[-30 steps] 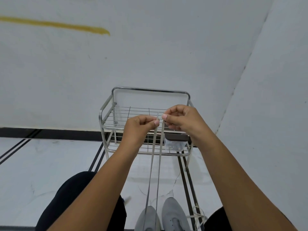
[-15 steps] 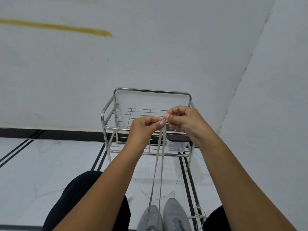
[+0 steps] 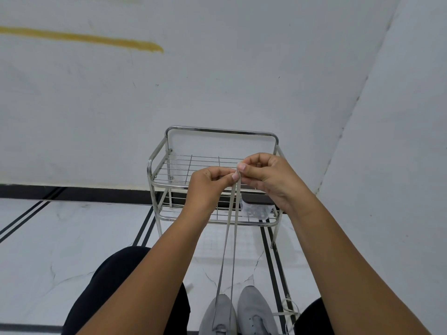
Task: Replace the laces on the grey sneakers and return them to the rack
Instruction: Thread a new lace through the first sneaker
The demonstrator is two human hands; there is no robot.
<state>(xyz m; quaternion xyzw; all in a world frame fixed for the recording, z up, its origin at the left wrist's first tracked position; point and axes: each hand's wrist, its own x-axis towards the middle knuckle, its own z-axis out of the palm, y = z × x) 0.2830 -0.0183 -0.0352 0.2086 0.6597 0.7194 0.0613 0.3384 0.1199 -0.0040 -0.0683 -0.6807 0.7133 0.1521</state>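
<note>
Head view, left hand [image 3: 208, 187] and right hand [image 3: 268, 176] grips pinching flat grey lace [image 3: 228, 240] ends, taut from left grey sneaker [image 3: 217, 315]

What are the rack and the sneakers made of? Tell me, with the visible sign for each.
Rack: looks like polished or chromed metal tube and wire; bright, mirror-like highlights. Sneakers: apparently grey fabric or knit uppers; matte, no shine, though the weave is too small to confirm.

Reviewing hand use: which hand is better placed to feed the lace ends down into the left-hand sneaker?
Probably the left hand. It pinches the lace ends with the right hand, but sits more directly above the left-hand sneaker that both strands run from.
</note>
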